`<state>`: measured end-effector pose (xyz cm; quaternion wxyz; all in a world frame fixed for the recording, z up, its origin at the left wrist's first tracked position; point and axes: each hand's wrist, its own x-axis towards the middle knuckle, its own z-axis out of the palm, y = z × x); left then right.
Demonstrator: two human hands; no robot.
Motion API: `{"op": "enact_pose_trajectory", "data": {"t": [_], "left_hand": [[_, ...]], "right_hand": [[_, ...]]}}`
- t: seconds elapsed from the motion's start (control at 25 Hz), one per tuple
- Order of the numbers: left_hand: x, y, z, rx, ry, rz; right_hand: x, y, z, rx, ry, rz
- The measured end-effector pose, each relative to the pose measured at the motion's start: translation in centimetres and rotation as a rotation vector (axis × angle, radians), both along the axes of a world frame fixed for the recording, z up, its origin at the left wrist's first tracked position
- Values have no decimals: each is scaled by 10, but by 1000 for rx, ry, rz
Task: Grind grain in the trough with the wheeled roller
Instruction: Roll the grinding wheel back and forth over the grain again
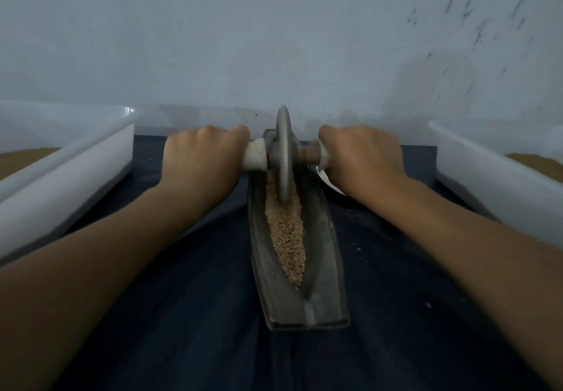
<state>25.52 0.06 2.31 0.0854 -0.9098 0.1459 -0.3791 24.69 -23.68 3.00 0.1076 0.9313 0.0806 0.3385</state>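
The dark cloth over the desk beneath both forearms looks loose, so a hard stroke could make the trough creep on it. A white tray lies outside the left hand and a second white tray outside the right hand. Both are near enough that a widening elbow might knock one.

Between the wrists runs the trough, long and boat-shaped, its near end toward the person's body and its far end under the hands. The wheeled roller stands upright between the two hands at that far end, its rim down in the groove. Each hand is curled round one end of the axle handle.

An uneven push from one side would likely tilt the disc, letting it ride up the sloping wall and jump out (the far lip is close, so overshoot is the other worry). The grain lies in a strip from the wheel back toward the wrists. Pressed too fast, it could spit over the edge, as a few crumbs on the cloth by the right forearm suggest.
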Motion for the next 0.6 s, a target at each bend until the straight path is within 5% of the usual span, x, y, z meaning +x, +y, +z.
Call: {"op": "enact_pose_trajectory", "data": {"t": [0.28,0.4,0.6], "left_hand": [[-99,31,12,99,52,-91],[-71,21,8,110,88,-5],[20,-3,6,4,95,80]], "right_hand": [[-113,-13,24,-80,77,122],[-80,-11,15,-110,152,29],[22,0,2,4,-6,-55]]}}
